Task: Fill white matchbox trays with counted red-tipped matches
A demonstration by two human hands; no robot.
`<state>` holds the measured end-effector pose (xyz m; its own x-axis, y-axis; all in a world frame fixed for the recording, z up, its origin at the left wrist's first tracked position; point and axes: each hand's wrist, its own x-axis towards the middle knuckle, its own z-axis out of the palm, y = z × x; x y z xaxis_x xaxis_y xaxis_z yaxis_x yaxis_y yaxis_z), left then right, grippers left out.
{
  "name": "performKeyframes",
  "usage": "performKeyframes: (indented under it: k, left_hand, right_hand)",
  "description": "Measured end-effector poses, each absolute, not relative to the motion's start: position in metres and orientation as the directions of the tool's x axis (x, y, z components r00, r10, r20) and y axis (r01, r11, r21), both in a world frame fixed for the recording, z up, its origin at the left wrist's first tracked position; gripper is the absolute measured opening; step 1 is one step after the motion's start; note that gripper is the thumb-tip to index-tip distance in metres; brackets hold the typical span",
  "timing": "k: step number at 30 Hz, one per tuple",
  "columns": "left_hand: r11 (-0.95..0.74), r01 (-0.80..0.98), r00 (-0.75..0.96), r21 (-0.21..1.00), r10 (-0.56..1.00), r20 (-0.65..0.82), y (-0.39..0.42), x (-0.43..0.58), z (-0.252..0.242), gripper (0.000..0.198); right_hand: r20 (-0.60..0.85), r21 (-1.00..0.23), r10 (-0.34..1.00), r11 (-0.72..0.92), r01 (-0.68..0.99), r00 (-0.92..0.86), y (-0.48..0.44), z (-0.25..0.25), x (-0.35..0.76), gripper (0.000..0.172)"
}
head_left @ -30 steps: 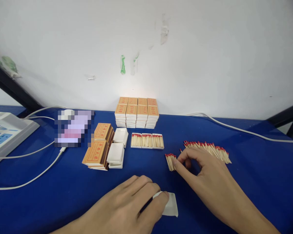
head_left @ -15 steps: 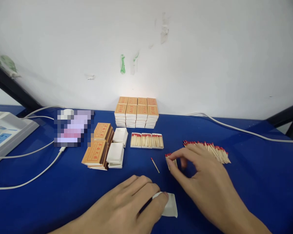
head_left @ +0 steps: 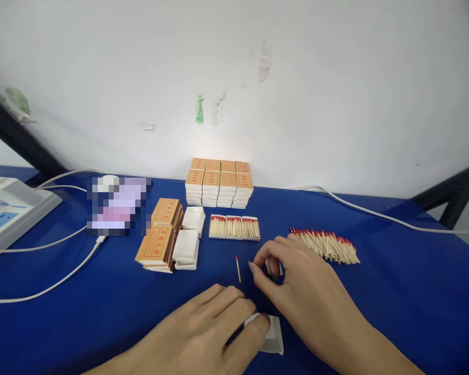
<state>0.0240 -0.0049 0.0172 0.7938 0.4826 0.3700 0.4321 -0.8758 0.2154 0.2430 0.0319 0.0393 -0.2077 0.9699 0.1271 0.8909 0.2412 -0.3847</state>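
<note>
My left hand (head_left: 214, 328) lies low on the blue table, its fingertips pressed on a small empty white matchbox tray (head_left: 272, 336). My right hand (head_left: 297, 291) is curled around a small bunch of matches (head_left: 272, 267), pinching it just above the cloth. One loose match (head_left: 238, 269) lies to the left of that hand. A long pile of red-tipped matches (head_left: 328, 245) spreads out to the right. Three filled trays (head_left: 234, 227) sit in a row behind.
Stacks of orange matchbox sleeves (head_left: 162, 234) and empty white trays (head_left: 187, 239) stand at the left. A block of closed matchboxes (head_left: 219, 182) sits against the white wall. A power strip (head_left: 8, 213) and white cables (head_left: 42, 289) lie far left.
My right hand has closed on the small bunch of matches and drawn it left and nearer. One match dropped out and now lies apart. The left hand stayed on the tray.
</note>
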Motion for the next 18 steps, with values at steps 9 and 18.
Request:
performKeyframes:
  k: [9,18]
  left_hand:
    - [-0.896,0.407,0.802,0.179,0.444,0.399,-0.004,0.019,0.017,0.029]
    - [-0.887,0.426,0.784,0.179,0.46,0.417,-0.005,0.018,0.014,0.023]
  right_hand:
    - [-0.066,-0.247,0.968,0.22,0.944,-0.243,0.041,0.053,0.211,0.02]
    - [-0.129,-0.676,0.989,-0.034,0.736,-0.073,0.053,0.056,0.29,0.031]
